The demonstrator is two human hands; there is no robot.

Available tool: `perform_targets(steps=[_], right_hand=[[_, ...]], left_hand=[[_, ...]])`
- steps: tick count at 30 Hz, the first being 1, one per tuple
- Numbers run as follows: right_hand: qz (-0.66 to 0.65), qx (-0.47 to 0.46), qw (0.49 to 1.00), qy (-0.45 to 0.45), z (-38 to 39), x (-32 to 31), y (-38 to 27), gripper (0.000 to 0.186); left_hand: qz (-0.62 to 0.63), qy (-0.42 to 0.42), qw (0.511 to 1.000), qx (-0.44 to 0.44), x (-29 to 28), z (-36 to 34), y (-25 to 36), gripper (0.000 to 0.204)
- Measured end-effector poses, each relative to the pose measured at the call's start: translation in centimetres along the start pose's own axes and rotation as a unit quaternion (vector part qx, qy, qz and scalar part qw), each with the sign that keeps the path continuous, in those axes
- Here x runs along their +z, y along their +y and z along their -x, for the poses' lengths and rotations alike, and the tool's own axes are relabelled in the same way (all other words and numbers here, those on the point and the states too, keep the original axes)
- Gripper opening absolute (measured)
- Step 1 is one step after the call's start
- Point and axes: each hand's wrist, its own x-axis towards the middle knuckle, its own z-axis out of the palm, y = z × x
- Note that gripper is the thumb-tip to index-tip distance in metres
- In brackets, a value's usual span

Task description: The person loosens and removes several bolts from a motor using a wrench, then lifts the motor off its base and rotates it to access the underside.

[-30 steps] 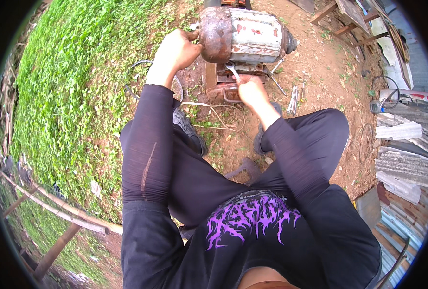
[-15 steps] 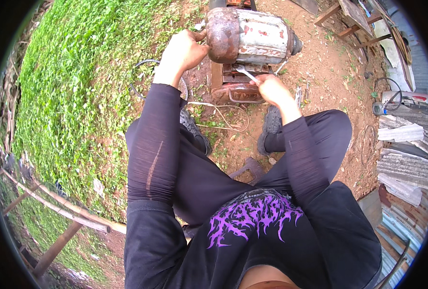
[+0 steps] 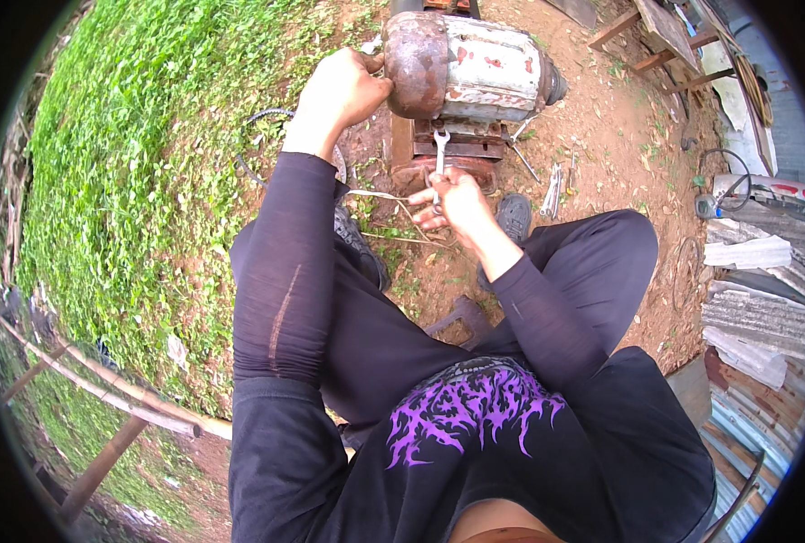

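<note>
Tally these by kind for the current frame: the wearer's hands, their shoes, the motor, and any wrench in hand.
Left hand and right hand: 2
Left shoe and right shoe: 2
Rusty, white-painted motor: 1
Wrench in the right hand: 1
Total: 6

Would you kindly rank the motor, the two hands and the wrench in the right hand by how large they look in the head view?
1. Motor
2. Left hand and right hand: too alike to rank
3. Wrench, partly covered by fingers
</note>
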Motion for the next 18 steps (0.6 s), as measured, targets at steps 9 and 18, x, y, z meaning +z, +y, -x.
perform_targets(steps=[9,18], right_hand=[[-0.307,-0.021,0.951,0.037,-5.0,8.4,-1.1,0.025],[-0.425,0.026,0.901,0.086,-4.7,9.7,-4.1,0.015]], left_hand=[[-0.003,0.004,1.0,0.01,0.2,0.1,-0.3,0.046],[0.043,-0.013,0.999,-0.011,0.1,0.4,-0.8,0.044]])
